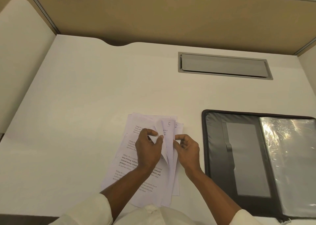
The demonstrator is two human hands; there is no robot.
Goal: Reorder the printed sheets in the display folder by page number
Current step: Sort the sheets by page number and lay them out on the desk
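Note:
A loose stack of printed sheets (130, 163) lies fanned on the white desk in front of me. My left hand (148, 149) pinches the lifted right edge of an upper sheet, curling it up. My right hand (187, 149) pinches the right edges of the sheets beneath. Handwritten numbers 5 (169, 124) and 2 (176, 126) show at the top right corners of two uncovered sheets. The black display folder (218, 156) lies open to the right, its clear plastic sleeves (290, 165) holding no visible paper.
A grey cable hatch (224, 65) is set into the desk at the back right. Tan partition walls (171, 19) close off the back, and a white side panel (22, 53) stands at the left. The desk (85, 96) extends left of the sheets.

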